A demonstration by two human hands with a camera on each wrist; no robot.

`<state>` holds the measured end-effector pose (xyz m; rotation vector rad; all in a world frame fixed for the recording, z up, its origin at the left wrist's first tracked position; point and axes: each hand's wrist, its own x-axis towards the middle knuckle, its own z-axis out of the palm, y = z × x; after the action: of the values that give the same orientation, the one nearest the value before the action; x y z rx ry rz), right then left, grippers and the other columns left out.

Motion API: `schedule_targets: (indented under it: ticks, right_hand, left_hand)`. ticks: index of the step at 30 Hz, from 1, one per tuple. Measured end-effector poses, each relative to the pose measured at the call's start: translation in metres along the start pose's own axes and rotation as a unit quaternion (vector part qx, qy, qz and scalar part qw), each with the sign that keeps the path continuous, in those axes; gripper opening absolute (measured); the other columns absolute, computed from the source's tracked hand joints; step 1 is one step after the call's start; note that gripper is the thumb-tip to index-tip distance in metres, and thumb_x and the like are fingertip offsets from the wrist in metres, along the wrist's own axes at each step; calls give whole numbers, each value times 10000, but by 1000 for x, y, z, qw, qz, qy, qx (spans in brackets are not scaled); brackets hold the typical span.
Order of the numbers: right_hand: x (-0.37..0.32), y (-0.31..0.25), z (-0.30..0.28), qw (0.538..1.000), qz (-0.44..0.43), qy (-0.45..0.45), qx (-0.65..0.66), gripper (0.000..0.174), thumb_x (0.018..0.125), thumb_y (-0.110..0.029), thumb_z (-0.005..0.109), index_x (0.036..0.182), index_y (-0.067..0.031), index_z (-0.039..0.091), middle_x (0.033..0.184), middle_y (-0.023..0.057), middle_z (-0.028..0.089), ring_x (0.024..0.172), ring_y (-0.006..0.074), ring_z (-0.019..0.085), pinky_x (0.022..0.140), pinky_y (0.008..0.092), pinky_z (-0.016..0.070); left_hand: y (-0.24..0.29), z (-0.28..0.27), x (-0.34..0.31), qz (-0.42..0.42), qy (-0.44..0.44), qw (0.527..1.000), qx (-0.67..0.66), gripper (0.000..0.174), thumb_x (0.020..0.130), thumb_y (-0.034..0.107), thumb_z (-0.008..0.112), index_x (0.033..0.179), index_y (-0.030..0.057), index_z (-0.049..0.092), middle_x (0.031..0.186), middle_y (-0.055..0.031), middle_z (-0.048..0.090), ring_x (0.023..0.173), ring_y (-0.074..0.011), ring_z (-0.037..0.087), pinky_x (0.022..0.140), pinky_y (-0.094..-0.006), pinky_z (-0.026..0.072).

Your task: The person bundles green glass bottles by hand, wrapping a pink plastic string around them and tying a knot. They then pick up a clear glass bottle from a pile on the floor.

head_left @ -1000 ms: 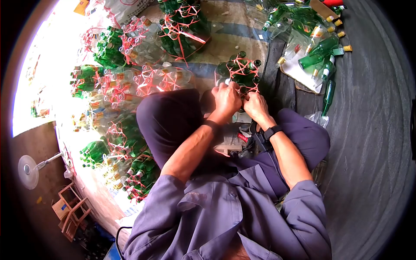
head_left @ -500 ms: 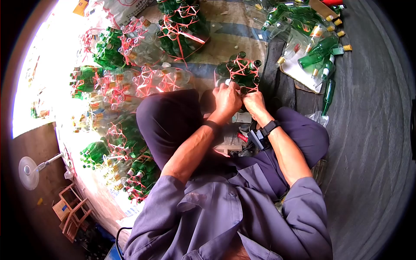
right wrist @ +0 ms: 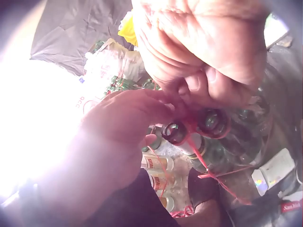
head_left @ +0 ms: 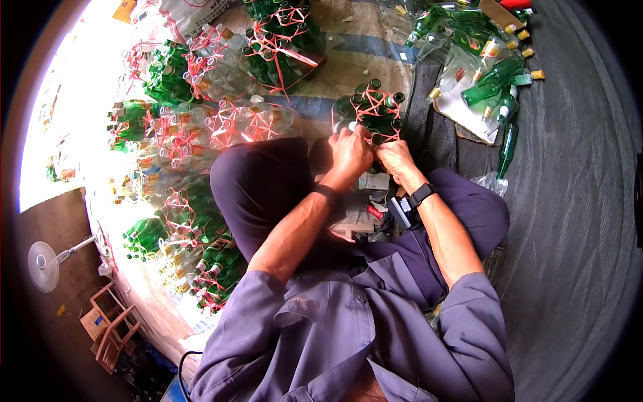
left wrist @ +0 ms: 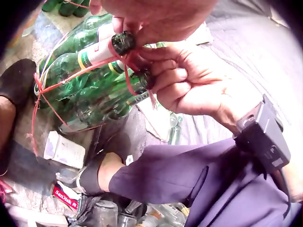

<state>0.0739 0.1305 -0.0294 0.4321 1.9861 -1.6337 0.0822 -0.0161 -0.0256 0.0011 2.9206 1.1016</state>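
A bundle of green glass bottles [head_left: 382,122] stands in front of the seated person, bound with pink plastic string [left wrist: 41,90]. My left hand [head_left: 351,155] is at the near side of the bundle, its fingers pinching the string beside a bottle neck [left wrist: 123,43]. Right next to it, my right hand [head_left: 396,161] pinches the string with thumb and curled fingers. In the right wrist view the string [right wrist: 200,158] loops around two bottle mouths [right wrist: 175,133] just below both hands. The fingertips partly hide the stretch of string between them.
More tied bundles of green and clear bottles [head_left: 231,124] stand at the left. Loose bottles [head_left: 492,80] lie at the upper right on cardboard and dark sheeting [head_left: 569,221]. A white box [left wrist: 65,150] and a red SanDisk package [left wrist: 65,196] lie near the foot.
My right hand has turned at the wrist and shifted slightly, staying close to the left hand. The left hand and the bottle bundle have kept their place.
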Motion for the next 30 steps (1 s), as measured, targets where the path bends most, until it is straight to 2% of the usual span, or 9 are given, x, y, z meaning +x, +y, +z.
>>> schedule_targets:
  ticks: [3, 5, 9, 18, 21, 23, 24, 26, 30]
  right_hand:
    - [6, 7, 2, 998, -56, -15, -13, 111, 731, -72, 678, 689, 31, 684, 648, 103, 666, 615, 131, 610, 572, 338, 469]
    - [8, 8, 8, 997, -69, 36, -30, 122, 732, -41, 681, 620, 7, 669, 577, 0, 590, 535, 85, 517, 486, 280, 365]
    - [4, 1, 7, 996, -60, 34, -55, 127, 723, -44, 687, 616, 20, 665, 590, 9, 605, 551, 88, 523, 505, 286, 385]
    - [9, 6, 6, 979, -142, 33, -139, 152, 721, -66, 681, 606, 25, 641, 577, 45, 605, 541, 84, 518, 502, 304, 397]
    - [15, 12, 5, 972, -115, 38, -199, 122, 738, -70, 664, 679, 37, 665, 636, 105, 649, 581, 130, 590, 541, 329, 440]
    - [21, 19, 8, 960, -138, 76, -232, 133, 761, -86, 647, 771, 42, 681, 732, 171, 685, 668, 228, 671, 609, 375, 485]
    - [22, 19, 8, 960, -138, 76, -231, 133, 761, -86, 647, 771, 42, 681, 732, 171, 685, 668, 228, 671, 609, 375, 485]
    - [23, 18, 9, 953, -110, 68, -273, 171, 791, -126, 638, 847, 26, 692, 853, 221, 697, 798, 315, 704, 680, 412, 510]
    - [20, 14, 13, 943, -84, 88, -309, 201, 806, -176, 640, 843, 12, 702, 853, 229, 699, 807, 348, 705, 682, 425, 515]
  left_hand:
    - [0, -2, 1, -11, -22, 1000, 1, 219, 790, 124, 615, 1005, 102, 647, 877, -104, 711, 997, -306, 615, 887, -496, 383]
    - [1, -3, 1, -21, -40, 999, 5, 216, 811, 119, 603, 1023, 96, 640, 914, -93, 712, 1014, -310, 603, 886, -509, 388]
    - [-1, 0, 1, -21, -24, 999, -18, 215, 814, 122, 601, 1024, 94, 636, 918, -95, 713, 1016, -316, 603, 892, -514, 393]
    - [-2, -3, 1, -40, -40, 998, -37, 202, 846, 169, 585, 1033, 107, 633, 922, -103, 714, 1027, -324, 603, 898, -503, 395]
    - [0, -5, 0, -48, -44, 997, -42, 202, 848, 178, 593, 1031, 104, 632, 919, -118, 715, 1030, -330, 615, 890, -498, 412]
    - [1, -7, 1, -51, -42, 997, -40, 203, 845, 176, 601, 1030, 98, 632, 918, -128, 714, 1024, -337, 628, 882, -497, 431]
    - [0, -6, 1, -54, -45, 996, -58, 204, 841, 158, 603, 1027, 77, 626, 914, -149, 714, 989, -352, 648, 860, -490, 463]
    - [-4, -2, 2, -58, -49, 994, -75, 206, 837, 140, 606, 1024, 56, 619, 910, -171, 713, 953, -368, 669, 838, -483, 495]
    - [-9, 0, 2, -51, -49, 987, -147, 200, 831, 85, 602, 1016, 9, 601, 885, -216, 708, 867, -389, 698, 773, -441, 547]
